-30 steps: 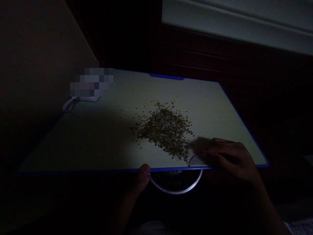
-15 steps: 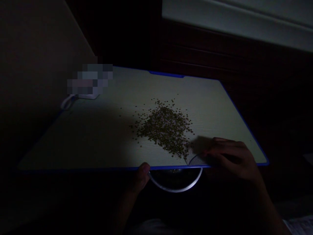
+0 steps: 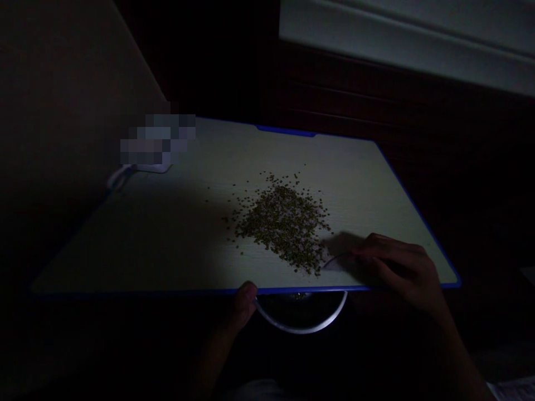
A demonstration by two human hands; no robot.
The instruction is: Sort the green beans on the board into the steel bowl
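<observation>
A heap of small greenish-brown beans or seeds [image 3: 284, 223] lies on a pale cutting board [image 3: 355, 184] with a blue rim, loose ones scattered round it. My right hand [image 3: 401, 270] is closed round a thin, curved, sheet-like piece [image 3: 336, 260]; its lower edge rests on the board beside the heap's near right end. Under the board's front edge sits a round bowl [image 3: 303, 332] with a shiny rim, partly hidden by the board; a few grains show inside. My left hand [image 3: 242, 306] grips the bowl's left rim, thumb up by the board's edge and fingers hidden.
At the board's far left corner stands a white object [image 3: 156, 167], mostly blurred out, with a looped strap [image 3: 119, 177]. Dark drawer fronts [image 3: 334, 89] rise behind the board, under a pale ledge [image 3: 397, 44]. The scene is very dim.
My right hand's thin piece has moved slightly up and away from the board's front edge, against the heap's near end. My left hand keeps its place at the bowl.
</observation>
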